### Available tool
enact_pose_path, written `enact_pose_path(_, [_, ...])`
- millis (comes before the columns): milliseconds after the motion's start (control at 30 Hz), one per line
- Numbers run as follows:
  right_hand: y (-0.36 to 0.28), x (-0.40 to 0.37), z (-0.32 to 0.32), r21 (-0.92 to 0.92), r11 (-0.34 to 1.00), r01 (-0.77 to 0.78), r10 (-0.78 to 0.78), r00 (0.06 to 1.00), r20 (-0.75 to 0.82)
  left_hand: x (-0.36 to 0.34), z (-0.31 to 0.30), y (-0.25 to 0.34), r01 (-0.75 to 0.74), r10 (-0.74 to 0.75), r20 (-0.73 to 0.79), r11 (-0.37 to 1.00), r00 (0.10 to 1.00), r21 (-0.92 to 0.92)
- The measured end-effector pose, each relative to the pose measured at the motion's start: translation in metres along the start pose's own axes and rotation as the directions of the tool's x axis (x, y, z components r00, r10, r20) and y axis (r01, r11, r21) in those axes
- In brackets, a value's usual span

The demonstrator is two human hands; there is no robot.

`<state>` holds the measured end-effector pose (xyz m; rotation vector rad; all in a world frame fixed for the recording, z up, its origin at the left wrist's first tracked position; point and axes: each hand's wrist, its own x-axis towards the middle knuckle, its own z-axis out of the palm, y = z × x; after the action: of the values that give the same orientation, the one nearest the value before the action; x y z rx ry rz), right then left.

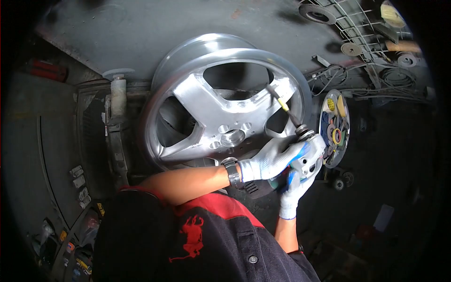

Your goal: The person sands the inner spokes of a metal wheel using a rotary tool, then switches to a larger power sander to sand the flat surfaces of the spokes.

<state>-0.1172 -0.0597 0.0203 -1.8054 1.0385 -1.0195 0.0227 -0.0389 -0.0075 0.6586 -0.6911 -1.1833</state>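
Observation:
A bare silver car wheel rim [188, 108] stands tilted up in front of me, its spokes and bolt holes facing me. My left hand [272, 160], in a white glove with blue patches, is closed on the grey metal head of an angle grinder [315, 149]. From below, my right hand [295, 190], gloved the same way, is closed round the same tool. A thin shaft bit [283, 104] with a yellow band runs from the grinder's head up to the upper right spoke, where its tip overlaps the metal. The dark vented motor end [256, 188] shows beneath my left wrist.
Right of the rim is a round tray [339, 160] of small discs and pads. A wire rack [350, 23] with grinding discs hangs at the upper right, above coiled cables [399, 77]. An upright post [118, 96] stands left. Tools and bottles [77, 254] lie lower left.

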Motion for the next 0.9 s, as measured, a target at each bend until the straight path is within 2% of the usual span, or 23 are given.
enact_pose_path(33, [0.0, -0.005, -0.001, 0.001, 1.0, -0.001, 0.001, 1.0, 0.001, -0.006, -0.001, 0.001, 0.032, -0.032, 0.008, 0.999, 0.999, -0.015])
enact_pose_path(100, [-0.003, -0.017, 0.002, 0.011, 0.999, -0.053, 0.052, 0.997, 0.049, -0.022, -0.006, 0.005, 0.043, -0.042, -0.011, 0.997, 0.999, 0.069])
enact_pose_path(167, [-0.007, -0.025, 0.002, 0.008, 0.997, -0.078, 0.077, 0.996, 0.048, -0.032, -0.003, 0.001, 0.04, -0.039, -0.031, 0.999, 0.999, 0.011])
enact_pose_path(233, [-0.003, -0.029, -0.001, -0.05, 0.995, -0.084, 0.089, 0.99, 0.114, -0.041, -0.003, 0.002, 0.043, -0.037, -0.086, 0.997, 0.996, 0.065])
enact_pose_path(300, [-0.003, -0.028, 0.0, -0.029, 0.996, -0.08, 0.083, 0.989, 0.124, -0.041, -0.002, 0.006, 0.078, -0.072, -0.089, 0.995, 0.993, 0.059])
enact_pose_path(367, [-0.013, -0.021, 0.005, 0.099, 0.982, -0.16, 0.149, 0.983, 0.108, -0.037, -0.001, 0.012, 0.059, -0.046, -0.114, 0.992, 0.992, 0.11])
enact_pose_path(400, [-0.011, -0.018, 0.004, 0.109, 0.983, -0.149, 0.139, 0.986, 0.093, -0.03, 0.0, 0.002, 0.095, -0.095, -0.087, 0.995, 0.992, -0.009])
enact_pose_path(433, [-0.017, -0.012, 0.006, 0.102, 0.984, -0.143, 0.136, 0.988, 0.075, -0.022, -0.001, 0.004, 0.095, -0.096, -0.088, 0.995, 0.992, -0.009])
enact_pose_path(500, [-0.013, -0.003, 0.006, 0.093, 0.993, -0.077, 0.076, 0.997, 0.006, -0.006, -0.002, 0.011, 0.107, -0.106, 0.02, 0.994, 0.994, -0.029])
enact_pose_path(533, [-0.011, 0.001, 0.006, 0.062, 0.997, -0.036, 0.037, 0.999, -0.017, 0.001, 0.001, 0.018, 0.044, -0.044, 0.011, 0.999, 0.999, -0.02])
enact_pose_path(633, [-0.008, 0.01, 0.008, 0.034, 0.999, -0.01, 0.012, 0.999, -0.051, 0.012, 0.001, 0.011, 0.048, -0.048, 0.005, 0.998, 0.999, -0.035])
enact_pose_path(700, [-0.006, 0.008, 0.007, 0.037, 0.999, -0.005, 0.006, 0.999, -0.05, 0.009, -0.003, 0.003, 0.038, -0.037, 0.014, 0.997, 0.999, -0.067])
enact_pose_path(767, [-0.012, 0.001, 0.009, -0.057, 0.998, -0.028, 0.027, 1.0, -0.014, 0.001, -0.007, -0.003, 0.029, -0.027, 0.018, 0.995, 0.999, -0.097])
enact_pose_path(833, [-0.014, -0.008, 0.012, -0.01, 0.999, -0.044, 0.044, 0.999, -0.003, -0.015, -0.011, -0.001, 0.07, -0.07, 0.005, 0.996, 0.998, -0.064])
enact_pose_path(900, [-0.013, -0.016, 0.01, -0.104, 0.994, -0.029, 0.037, 0.997, 0.075, -0.028, -0.011, -0.002, 0.091, -0.091, -0.003, 0.993, 0.996, -0.075])
